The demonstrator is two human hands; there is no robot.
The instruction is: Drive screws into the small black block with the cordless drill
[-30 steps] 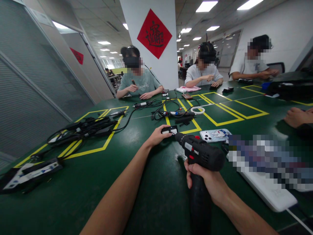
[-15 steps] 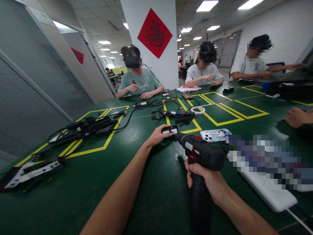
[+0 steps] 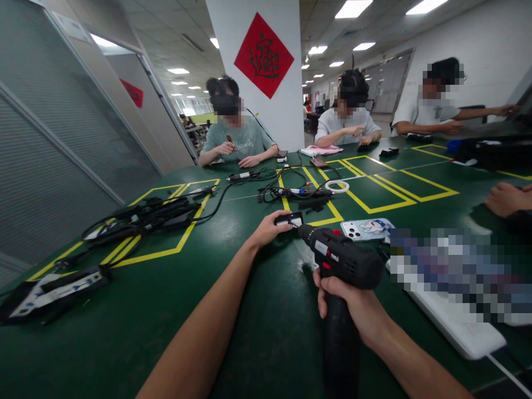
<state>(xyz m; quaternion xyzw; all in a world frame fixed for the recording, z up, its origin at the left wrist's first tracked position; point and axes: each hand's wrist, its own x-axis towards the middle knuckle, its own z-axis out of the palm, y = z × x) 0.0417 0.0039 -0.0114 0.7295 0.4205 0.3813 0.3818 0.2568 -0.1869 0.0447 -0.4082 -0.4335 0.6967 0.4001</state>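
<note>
White ceiling lamps (image 3: 354, 8) shine above and beyond the drill (image 3: 344, 255); glare spots the dim table (image 3: 274, 327) just left of it; coarse pixelation hides a patch rightward.

Matt plastic drill (image 3: 351, 257), glossy green tabletop (image 3: 278, 316), pink cloth (image 3: 326, 150)

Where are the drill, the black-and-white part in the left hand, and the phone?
Drill (image 3: 346, 257): head view, on the motor housing.
Black-and-white part (image 3: 287, 220): head view, on its white face.
Phone (image 3: 366, 229): head view, on its back.

Gap between cables (image 3: 152, 215) and left hand (image 3: 270, 228)
</note>
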